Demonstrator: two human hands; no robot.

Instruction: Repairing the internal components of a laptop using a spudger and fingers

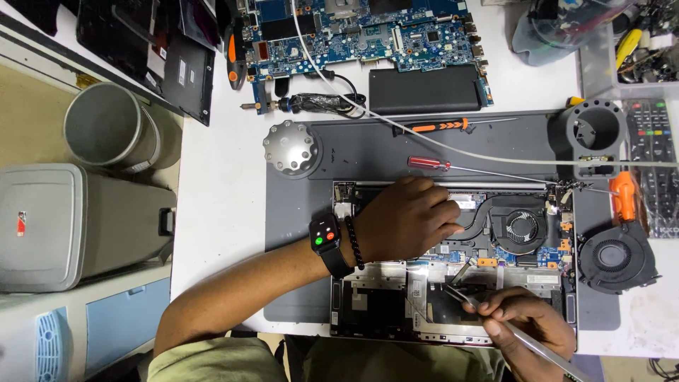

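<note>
An opened laptop lies bottom-up on a grey work mat, its board, heat pipe and cooling fan exposed. My left hand, with a smartwatch and a bead bracelet at the wrist, rests fingers-down on the laptop's board near the heat pipe; whether it grips anything is hidden. My right hand at the laptop's front edge holds metal tweezers, their tips pointing into the empty battery bay.
A loose black fan and an orange-handled tool lie to the right. Two screwdrivers and a white cable cross the mat's far side. A blue circuit board, a black battery pack, a silver knob and a remote surround it.
</note>
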